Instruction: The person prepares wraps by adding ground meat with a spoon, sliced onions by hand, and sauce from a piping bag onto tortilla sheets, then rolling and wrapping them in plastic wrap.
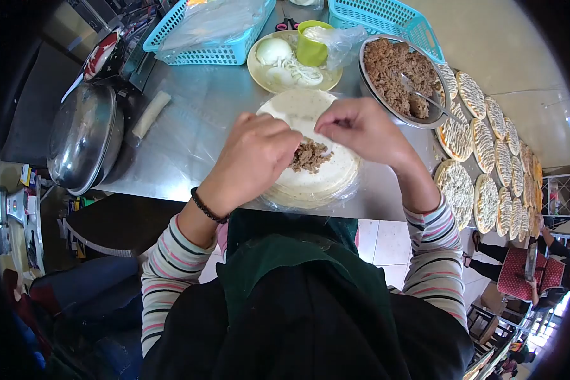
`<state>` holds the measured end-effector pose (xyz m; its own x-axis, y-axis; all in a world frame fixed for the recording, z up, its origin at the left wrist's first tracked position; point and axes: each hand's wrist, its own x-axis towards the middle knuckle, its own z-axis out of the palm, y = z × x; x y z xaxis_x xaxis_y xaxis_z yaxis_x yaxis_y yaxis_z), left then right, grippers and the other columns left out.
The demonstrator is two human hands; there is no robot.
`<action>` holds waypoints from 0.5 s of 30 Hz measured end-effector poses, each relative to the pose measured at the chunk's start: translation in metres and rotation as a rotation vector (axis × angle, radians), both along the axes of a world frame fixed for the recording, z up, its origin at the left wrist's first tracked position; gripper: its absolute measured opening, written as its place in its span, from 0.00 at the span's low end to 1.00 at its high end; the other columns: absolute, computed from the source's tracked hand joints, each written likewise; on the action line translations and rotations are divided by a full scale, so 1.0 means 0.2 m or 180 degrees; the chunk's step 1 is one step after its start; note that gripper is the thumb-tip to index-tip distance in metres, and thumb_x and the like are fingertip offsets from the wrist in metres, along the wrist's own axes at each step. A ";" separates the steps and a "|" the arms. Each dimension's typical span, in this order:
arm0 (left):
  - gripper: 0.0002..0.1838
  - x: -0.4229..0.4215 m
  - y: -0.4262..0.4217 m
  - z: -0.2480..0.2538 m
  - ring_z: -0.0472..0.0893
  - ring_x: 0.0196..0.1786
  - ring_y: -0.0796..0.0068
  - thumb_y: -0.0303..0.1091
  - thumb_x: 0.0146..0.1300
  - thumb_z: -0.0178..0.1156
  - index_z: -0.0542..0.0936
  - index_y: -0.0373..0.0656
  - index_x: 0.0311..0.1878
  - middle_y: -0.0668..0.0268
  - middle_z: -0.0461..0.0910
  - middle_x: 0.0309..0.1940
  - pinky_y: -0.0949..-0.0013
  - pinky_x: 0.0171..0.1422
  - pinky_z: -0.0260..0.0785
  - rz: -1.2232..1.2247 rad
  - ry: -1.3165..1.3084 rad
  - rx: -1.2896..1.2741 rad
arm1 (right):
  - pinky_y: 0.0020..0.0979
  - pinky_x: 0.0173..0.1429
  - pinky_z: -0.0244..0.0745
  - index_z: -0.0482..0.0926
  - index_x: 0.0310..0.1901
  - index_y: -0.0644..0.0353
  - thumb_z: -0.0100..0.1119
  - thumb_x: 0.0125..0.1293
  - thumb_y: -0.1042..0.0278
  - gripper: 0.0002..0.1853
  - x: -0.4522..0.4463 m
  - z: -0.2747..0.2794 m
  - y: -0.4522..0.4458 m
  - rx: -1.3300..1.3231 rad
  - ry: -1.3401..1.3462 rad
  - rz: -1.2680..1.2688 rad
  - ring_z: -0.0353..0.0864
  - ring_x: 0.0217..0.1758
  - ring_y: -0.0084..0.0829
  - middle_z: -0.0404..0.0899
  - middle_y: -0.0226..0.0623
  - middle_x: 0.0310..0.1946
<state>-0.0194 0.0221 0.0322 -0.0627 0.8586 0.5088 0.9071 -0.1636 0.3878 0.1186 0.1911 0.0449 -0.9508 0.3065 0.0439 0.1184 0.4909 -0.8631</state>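
A stack of thin round flatbreads (297,190) lies in front of me on clear plastic film. Cooked ground meat (310,156) is heaped on the top one. My left hand (256,152) is over the left side of the stack, fingers curled closed beside the meat. Above the right side, my right hand (364,130) has thumb and fingers pinched together. Anything in either pinch is hidden or too small to name. Behind the stack, a yellow plate (257,71) bears a peeled onion (273,51), sliced onion (303,75) and a green cup (311,49).
A metal bowl of ground meat (392,73) with a spoon (424,96) stands at back right. Several topped flat rounds (486,201) fill the right side. Two blue baskets (199,56) are behind. A rolled wrap (151,114) and a domed metal lid (85,136) are left.
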 end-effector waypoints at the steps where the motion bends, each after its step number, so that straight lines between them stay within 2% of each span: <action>1: 0.07 0.02 -0.01 -0.01 0.77 0.35 0.67 0.25 0.52 0.61 0.81 0.42 0.36 0.66 0.78 0.29 0.65 0.44 0.62 -0.0084 0.0242 -0.0132 | 0.34 0.40 0.74 0.83 0.34 0.64 0.59 0.55 0.73 0.07 0.00 0.00 -0.01 0.0692 -0.0047 0.0254 0.81 0.34 0.42 0.81 0.50 0.30; 2: 0.09 0.03 -0.02 -0.03 0.76 0.36 0.68 0.25 0.51 0.61 0.81 0.43 0.37 0.67 0.77 0.30 0.66 0.45 0.60 -0.0169 0.0484 -0.0261 | 0.34 0.40 0.74 0.83 0.34 0.64 0.59 0.55 0.73 0.07 0.00 -0.02 -0.02 0.0694 -0.0055 0.0240 0.81 0.34 0.42 0.81 0.50 0.30; 4: 0.10 0.05 -0.02 -0.07 0.76 0.37 0.69 0.25 0.50 0.61 0.81 0.43 0.38 0.68 0.76 0.30 0.66 0.46 0.60 -0.0205 0.0521 -0.0317 | 0.34 0.39 0.73 0.82 0.37 0.64 0.57 0.59 0.75 0.07 0.00 -0.07 -0.04 0.1714 -0.0123 0.0688 0.79 0.33 0.40 0.80 0.43 0.31; 5: 0.11 0.05 -0.01 -0.08 0.75 0.38 0.69 0.25 0.49 0.60 0.81 0.42 0.38 0.68 0.76 0.31 0.67 0.46 0.59 -0.0224 0.0565 -0.0377 | 0.39 0.41 0.72 0.82 0.40 0.63 0.56 0.60 0.74 0.08 0.00 -0.06 -0.05 0.1605 -0.0205 0.0686 0.78 0.36 0.47 0.79 0.45 0.32; 12: 0.10 0.03 0.00 -0.07 0.76 0.39 0.67 0.26 0.50 0.62 0.81 0.42 0.39 0.66 0.77 0.34 0.64 0.48 0.63 -0.0173 0.0126 -0.0241 | 0.36 0.39 0.73 0.80 0.43 0.65 0.57 0.59 0.74 0.10 -0.02 -0.05 -0.04 0.1267 0.0077 0.0321 0.78 0.33 0.46 0.79 0.45 0.31; 14: 0.09 -0.02 0.02 -0.01 0.77 0.41 0.64 0.26 0.51 0.63 0.81 0.42 0.37 0.63 0.78 0.36 0.62 0.50 0.66 -0.0243 -0.0268 0.0091 | 0.34 0.37 0.73 0.81 0.43 0.66 0.60 0.58 0.72 0.12 -0.03 0.03 0.05 0.1134 0.0127 -0.0389 0.79 0.31 0.42 0.80 0.46 0.32; 15: 0.07 -0.09 0.07 0.06 0.77 0.43 0.61 0.26 0.53 0.62 0.81 0.41 0.36 0.60 0.78 0.37 0.61 0.51 0.67 -0.0388 -0.0481 0.0031 | 0.34 0.40 0.73 0.79 0.46 0.65 0.61 0.58 0.70 0.15 -0.05 0.04 0.16 0.1761 0.0348 -0.0605 0.79 0.35 0.40 0.80 0.46 0.35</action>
<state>-0.0376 0.0354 0.0438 -0.0346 0.8596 0.5097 0.8119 -0.2732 0.5159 0.1084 0.2234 0.0528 -0.8625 0.3746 0.3402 0.1731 0.8501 -0.4973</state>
